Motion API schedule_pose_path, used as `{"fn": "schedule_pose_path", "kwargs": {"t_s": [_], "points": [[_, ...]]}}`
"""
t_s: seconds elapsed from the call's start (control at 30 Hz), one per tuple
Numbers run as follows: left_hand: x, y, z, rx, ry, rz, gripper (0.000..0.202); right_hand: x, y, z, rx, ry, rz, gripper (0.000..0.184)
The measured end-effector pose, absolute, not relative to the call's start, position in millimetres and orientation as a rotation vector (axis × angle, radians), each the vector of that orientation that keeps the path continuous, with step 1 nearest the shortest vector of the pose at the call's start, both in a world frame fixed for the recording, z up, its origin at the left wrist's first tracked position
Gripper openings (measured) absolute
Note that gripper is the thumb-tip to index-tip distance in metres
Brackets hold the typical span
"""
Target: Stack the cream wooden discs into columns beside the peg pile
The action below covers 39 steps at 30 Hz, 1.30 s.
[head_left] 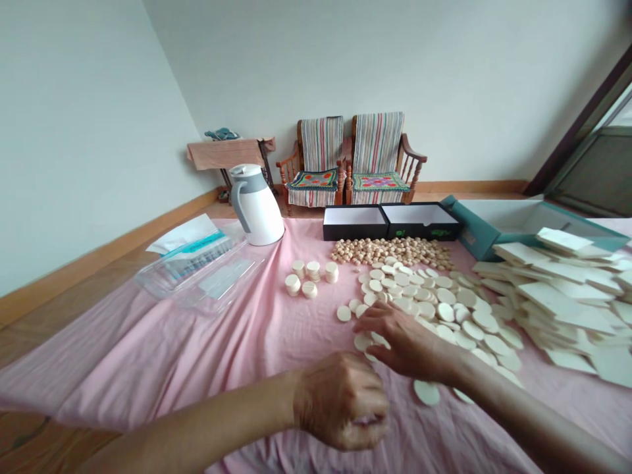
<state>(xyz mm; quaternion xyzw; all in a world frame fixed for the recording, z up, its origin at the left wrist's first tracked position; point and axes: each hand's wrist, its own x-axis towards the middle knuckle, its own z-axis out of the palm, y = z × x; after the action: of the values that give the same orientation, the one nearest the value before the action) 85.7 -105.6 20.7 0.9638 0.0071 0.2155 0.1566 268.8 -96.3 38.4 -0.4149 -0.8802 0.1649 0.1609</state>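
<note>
- Right hand [390, 334]: fingers half-spread over pale wooden discs [445, 312], heaped toward its two o'clock.
- Left hand [343, 403]: curled; whether holding anything, cannot tell.
- Handling: judged light, stiff; grip by rims.

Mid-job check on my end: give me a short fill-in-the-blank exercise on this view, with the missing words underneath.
1. The hand over the loose discs is the person's ____ one.
2. Apart from those discs stand ____ small stacks.
3. The cloth beneath them is coloured ____.
4. The white-bodied jug has a handle coloured ____.

Missing words: right; five; pink; grey.
</note>
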Motion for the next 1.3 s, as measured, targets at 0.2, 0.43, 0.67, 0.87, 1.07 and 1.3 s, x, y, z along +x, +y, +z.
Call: {"fn": "schedule_pose_path", "kwargs": {"t_s": [0.2,0.43,0.67,0.87,1.07,1.3], "points": [[91.4,-93.1,9.5,2.51,0.336,0.901,0.017,263.5,-95.5,33.0,-1.213,-2.566,0.44,0.009],[82.8,-89.7,11.7,2.13,0.696,1.191,0.012,259.8,-71.6,34.0,-1.233,-2.251,0.41,0.025],[64.8,-60.3,30.6,1.578,1.183,1.773,0.029,211.9,-35.4,30.2,-1.308,-2.163,0.268,0.017],[44.1,-33.6,30.0,1.5,1.29,1.981,0.033,172.4,-24.4,29.2,-1.358,-2.239,0.108,0.021],[40.8,-29.8,26.1,1.53,1.32,1.944,0.032,170.3,-23.1,33.2,-1.416,-2.223,0.067,0.022],[46.2,-30.7,19.1,1.454,1.201,1.969,0.034,214.8,-53.4,38.9,-1.493,-2.447,0.147,0.012]]}}
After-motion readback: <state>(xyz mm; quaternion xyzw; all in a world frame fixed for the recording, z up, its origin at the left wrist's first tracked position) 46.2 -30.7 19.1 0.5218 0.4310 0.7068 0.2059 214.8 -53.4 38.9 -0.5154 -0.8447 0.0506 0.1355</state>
